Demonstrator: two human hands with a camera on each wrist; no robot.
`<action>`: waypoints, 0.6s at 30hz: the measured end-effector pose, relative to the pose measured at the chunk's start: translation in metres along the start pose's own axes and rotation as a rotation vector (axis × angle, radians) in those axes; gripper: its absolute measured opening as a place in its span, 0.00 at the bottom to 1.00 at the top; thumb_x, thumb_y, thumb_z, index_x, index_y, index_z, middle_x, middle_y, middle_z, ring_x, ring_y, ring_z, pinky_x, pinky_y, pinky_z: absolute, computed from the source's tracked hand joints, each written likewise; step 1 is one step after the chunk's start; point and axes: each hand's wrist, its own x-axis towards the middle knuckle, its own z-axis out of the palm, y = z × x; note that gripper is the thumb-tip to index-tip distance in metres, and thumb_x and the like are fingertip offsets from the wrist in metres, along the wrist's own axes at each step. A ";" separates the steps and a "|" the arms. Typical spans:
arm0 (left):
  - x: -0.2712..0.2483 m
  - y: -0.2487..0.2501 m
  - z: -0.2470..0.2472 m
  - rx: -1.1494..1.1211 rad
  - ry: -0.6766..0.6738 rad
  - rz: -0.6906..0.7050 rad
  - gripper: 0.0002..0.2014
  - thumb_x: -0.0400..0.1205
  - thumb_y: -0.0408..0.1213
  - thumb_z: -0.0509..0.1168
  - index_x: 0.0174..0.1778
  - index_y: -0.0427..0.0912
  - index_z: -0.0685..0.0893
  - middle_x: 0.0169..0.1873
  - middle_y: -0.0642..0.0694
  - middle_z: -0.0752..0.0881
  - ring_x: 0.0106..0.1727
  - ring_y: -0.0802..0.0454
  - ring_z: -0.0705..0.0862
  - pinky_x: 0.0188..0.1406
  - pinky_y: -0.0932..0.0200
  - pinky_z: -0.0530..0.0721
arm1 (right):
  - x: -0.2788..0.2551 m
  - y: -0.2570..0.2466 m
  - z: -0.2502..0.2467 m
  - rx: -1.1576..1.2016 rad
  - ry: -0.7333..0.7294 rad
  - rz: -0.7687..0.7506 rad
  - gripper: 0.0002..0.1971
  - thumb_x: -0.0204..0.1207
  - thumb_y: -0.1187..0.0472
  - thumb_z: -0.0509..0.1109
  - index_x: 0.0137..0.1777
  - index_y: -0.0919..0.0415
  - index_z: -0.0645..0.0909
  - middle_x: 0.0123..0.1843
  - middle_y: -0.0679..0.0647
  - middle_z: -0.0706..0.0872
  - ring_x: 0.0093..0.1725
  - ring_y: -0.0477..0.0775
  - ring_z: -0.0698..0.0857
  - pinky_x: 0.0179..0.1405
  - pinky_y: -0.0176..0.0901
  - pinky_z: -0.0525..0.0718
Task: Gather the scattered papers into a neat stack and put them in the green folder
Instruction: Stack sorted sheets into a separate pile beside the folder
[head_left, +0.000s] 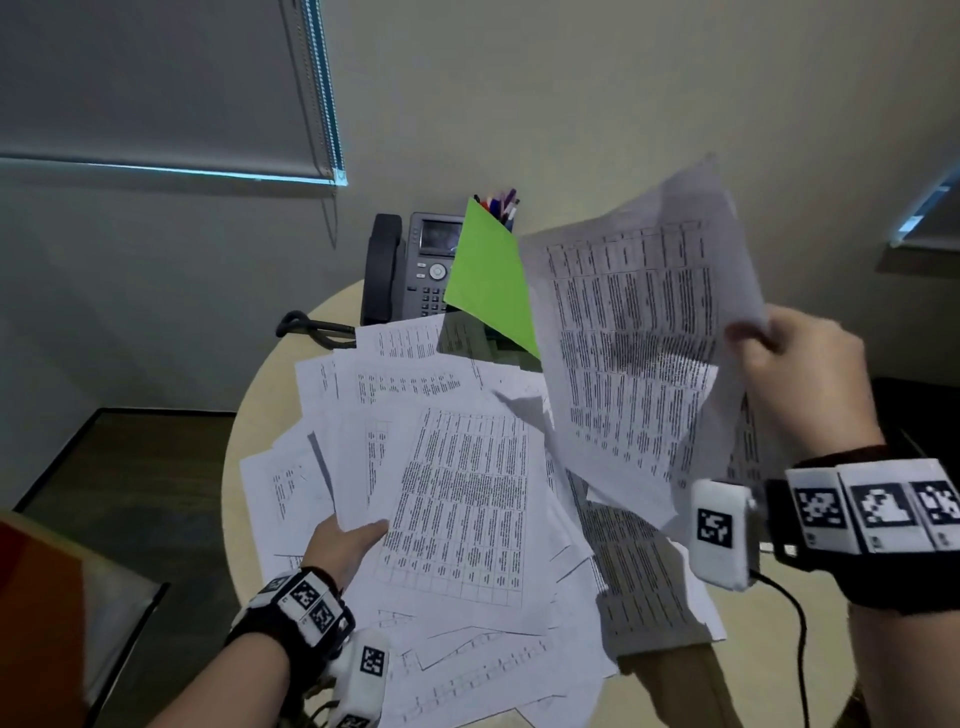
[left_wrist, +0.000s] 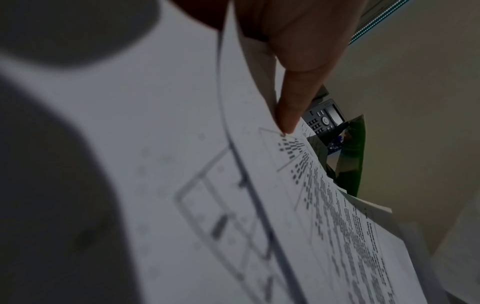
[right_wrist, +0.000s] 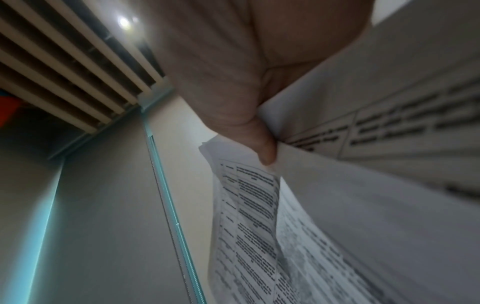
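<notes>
Pale walls and a lowered blind close in a small round table (head_left: 244, 415) whose top is almost wholly covered by the scattered papers (head_left: 457, 499), printed sheets lying fanned and overlapping at all angles, a few hanging past the near edge. Several lifted sheets (head_left: 628, 353) are held up in the air above the right side of the heap, pinched at their right edge by the right hand (head_left: 800, 364), thumb in front and fingers behind; they bow and droop away from the grip. The left hand (head_left: 343, 540) holds the near-left corner of a sheet in the heap, thumb on top, fingers hidden beneath. The green folder (head_left: 488, 280) stands tilted at the far side, behind the heap and just beside a desk phone (head_left: 410, 265), with a pen holder (head_left: 501, 208) behind it. Paper like this is light, limp and slippery sheet on sheet, so I judge a one-edge pinch will let pages fan or slide out; holding the bundle by two opposite edges and tapping it square on the table looks safer than gripping a corner, which would likely crease.
</notes>
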 end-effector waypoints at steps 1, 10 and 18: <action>0.001 0.000 0.000 -0.027 -0.004 -0.017 0.23 0.79 0.24 0.67 0.70 0.26 0.71 0.59 0.45 0.77 0.62 0.41 0.77 0.63 0.52 0.72 | 0.001 -0.002 0.000 0.022 -0.016 0.001 0.11 0.79 0.64 0.64 0.53 0.69 0.85 0.52 0.74 0.87 0.56 0.73 0.83 0.51 0.56 0.77; 0.000 0.001 -0.008 -0.052 -0.004 -0.081 0.18 0.79 0.30 0.65 0.65 0.35 0.75 0.62 0.38 0.79 0.65 0.40 0.75 0.58 0.54 0.70 | -0.020 0.009 0.057 0.301 -0.263 0.212 0.14 0.79 0.62 0.66 0.31 0.62 0.76 0.33 0.61 0.80 0.43 0.62 0.81 0.38 0.44 0.69; 0.012 -0.010 -0.013 -0.060 -0.075 -0.167 0.65 0.52 0.63 0.80 0.80 0.35 0.61 0.74 0.40 0.74 0.75 0.44 0.72 0.73 0.48 0.68 | -0.090 0.036 0.178 0.211 -0.630 0.368 0.08 0.77 0.54 0.65 0.51 0.54 0.70 0.48 0.52 0.80 0.46 0.54 0.79 0.45 0.42 0.75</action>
